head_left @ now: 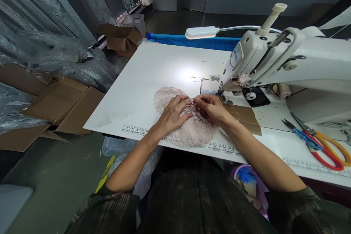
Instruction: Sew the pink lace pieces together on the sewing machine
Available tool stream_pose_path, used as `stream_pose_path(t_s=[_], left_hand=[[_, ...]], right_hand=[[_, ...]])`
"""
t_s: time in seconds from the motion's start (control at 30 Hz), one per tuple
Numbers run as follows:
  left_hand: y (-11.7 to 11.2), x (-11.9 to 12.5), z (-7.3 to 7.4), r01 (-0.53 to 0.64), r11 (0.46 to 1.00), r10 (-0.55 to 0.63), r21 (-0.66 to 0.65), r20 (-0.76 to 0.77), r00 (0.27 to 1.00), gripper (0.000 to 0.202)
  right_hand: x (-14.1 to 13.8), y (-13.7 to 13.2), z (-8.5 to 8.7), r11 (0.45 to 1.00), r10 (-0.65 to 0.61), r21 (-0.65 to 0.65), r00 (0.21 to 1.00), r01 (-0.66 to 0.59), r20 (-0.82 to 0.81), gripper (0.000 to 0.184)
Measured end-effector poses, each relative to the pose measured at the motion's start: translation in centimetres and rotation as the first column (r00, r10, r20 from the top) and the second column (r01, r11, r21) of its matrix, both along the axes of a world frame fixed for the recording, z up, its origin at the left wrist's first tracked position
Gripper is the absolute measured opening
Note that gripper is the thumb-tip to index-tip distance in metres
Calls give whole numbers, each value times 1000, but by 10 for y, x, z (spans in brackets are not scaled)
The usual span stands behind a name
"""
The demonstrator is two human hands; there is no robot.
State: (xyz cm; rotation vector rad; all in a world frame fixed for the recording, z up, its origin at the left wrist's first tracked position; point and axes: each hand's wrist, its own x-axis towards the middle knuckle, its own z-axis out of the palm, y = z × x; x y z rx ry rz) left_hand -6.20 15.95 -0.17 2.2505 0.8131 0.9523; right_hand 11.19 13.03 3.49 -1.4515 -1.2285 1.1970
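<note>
Both hands rest on a pale pink knitted piece (181, 120) lying on the white tabletop (142, 80), just left of the sewing machine (274, 58). The left hand (174, 113) presses it flat, fingers spread; the right hand (211, 109) pinches its edge. Scissors (323, 146) lie well apart to the right.

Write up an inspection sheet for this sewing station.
Surface: white table, ruler strips along the near edge, brown tape patch near the machine.
Job's things: pink knit fabric in front of the sewing machine.
Clutter: scissors and blue snips at the right.
Hands: left hand flat on the fabric; right hand pinches it.
Cables: nothing seen.
Surroundings: cardboard boxes, plastic sheeting at left; gooseneck lamp over the table.
</note>
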Motion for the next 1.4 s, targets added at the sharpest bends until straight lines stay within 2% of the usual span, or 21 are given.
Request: stream_pose_path(t_s=[0.1, 0.23, 0.33, 0.4, 0.47, 0.53, 0.6, 0.7, 0.77, 0.83, 0.9, 0.93, 1.0, 1.1, 1.13, 1.17, 1.23, 1.27, 1.3, 1.33, 1.4], left_hand=[[0, 1, 1, 10, 998, -7, -55, 43, 999, 43], [0, 2, 2, -85, 989, 92, -118, 55, 994, 62], [0, 2, 1, -104, 987, 111, -120, 61, 992, 72], [0, 2, -1, -95, 988, 102, -118, 61, 993, 77], [0, 3, -2, -95, 988, 103, -120, 67, 992, 82], [0, 4, -2, -92, 986, 102, -142, 69, 992, 85], [-1, 4, -1, -87, 979, 103, -183, 79, 992, 72], [-3, 3, 5, -74, 971, 104, -226, 122, 987, 27], [-5, 3, 8, -56, 976, 94, -210, 179, 979, 18], [-6, 3, 9, -4, 984, 42, -176, 212, 976, 18], [-7, 3, 8, 100, 984, -72, -150, 180, 981, 18], [-8, 4, 8, 159, 977, -137, -140, 152, 979, 18], [-8, 5, 6, 253, 961, -241, -114, 109, 964, 16], [-9, 6, 7, 270, 961, -258, -61, 165, 952, 16], [-10, 5, 9, 249, 967, -234, -52, 198, 952, 17], [-11, 5, 10, 220, 974, -203, -55, 226, 953, 19], [-12, 4, 12, 178, 979, -149, -100, 250, 957, 24], [-13, 4, 13, 174, 975, -135, -138, 255, 957, 27], [-13, 4, 13, 183, 966, -131, -182, 264, 955, 31], [-13, 4, 13, 200, 953, -132, -228, 283, 950, 34], [-12, 5, 12, 246, 914, -134, -321, 333, 933, 40]], right_hand=[[1, -2, 0, 998, -4, 65, 1000, 4, 3, 43], [4, -4, 7, 983, 31, 170, 982, -64, 189, 31], [5, -1, 15, 984, 118, 73, 905, -161, 408, 32], [2, 3, 19, 983, 161, -15, 832, -181, 530, 29], [-1, 7, 19, 980, 185, -51, 792, -192, 582, 16], [-4, 9, 18, 981, 181, -46, 816, -187, 549, 13], [-6, 6, 16, 984, 164, -11, 877, -179, 452, 17], [-9, -4, 18, 971, 145, 122, 915, -205, 376, 19], [-11, -13, 21, 938, 59, 267, 864, -218, 500, 15], [-10, -21, 23, 885, -153, 425, 741, -192, 654, 11], [-6, -31, 25, 797, -378, 584, 624, -156, 684, 9], [-1, -38, 25, 746, -460, 651, 597, -142, 658, 9], [11, -55, 24, 646, -548, 752, 608, -129, 575, 9], [32, -85, 22, 601, -564, 794, 655, -92, 503, 8], [37, -92, 21, 630, -547, 773, 667, -70, 506, 8], [41, -97, 20, 687, -512, 726, 687, -34, 516, 9], [42, -97, 17, 848, -346, 530, 776, 17, 528, 19], [41, -94, 14, 916, -232, 402, 836, 14, 498, 31], [39, -89, 11, 958, -130, 288, 889, -2, 439, 44], [36, -83, 8, 978, -50, 208, 928, -30, 370, 55], [32, -72, 3, 988, 37, 133, 965, -74, 258, 59]])
